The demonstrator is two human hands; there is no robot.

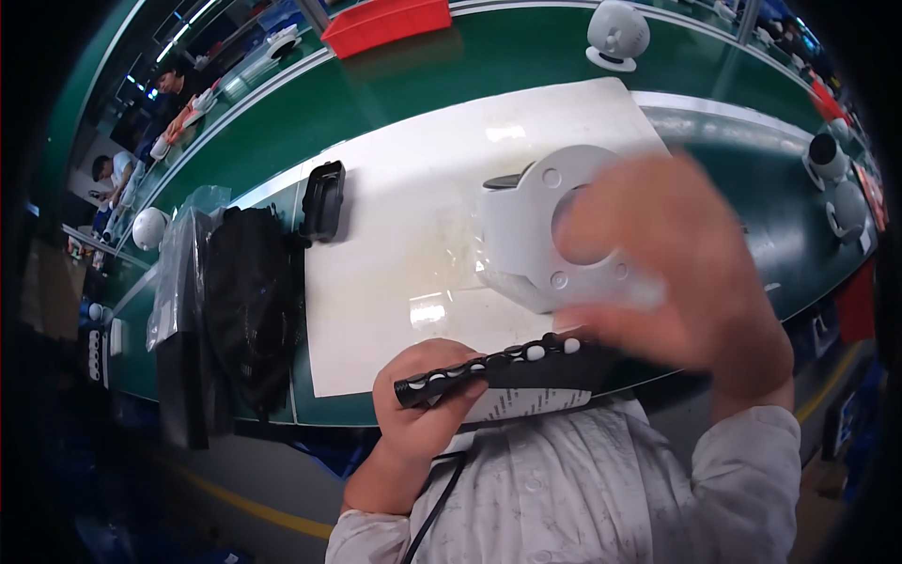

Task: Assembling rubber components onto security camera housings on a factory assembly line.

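Note:
My left hand (427, 390) is closed around a long black strip (503, 360) with several white round pieces along its edge, tilted up to the right near the table's front edge. My right hand (672, 263) is smeared by motion above a white plastic housing (521, 221) with a round opening. Its lower fingers are close to the strip's right end, and whether they hold anything does not show. The housing lies on a white mat (395, 273), partly hidden by that hand. A white sheet with printed marks (536, 402) shows below the strip.
A small black tray (324, 200) sits at the mat's left edge. Left of it lie a black mesh bag (249, 296) and clear plastic wrapping (183, 254). A red bin (390, 25) and a white round-headed device (617, 36) stand at the back. Other people work far left.

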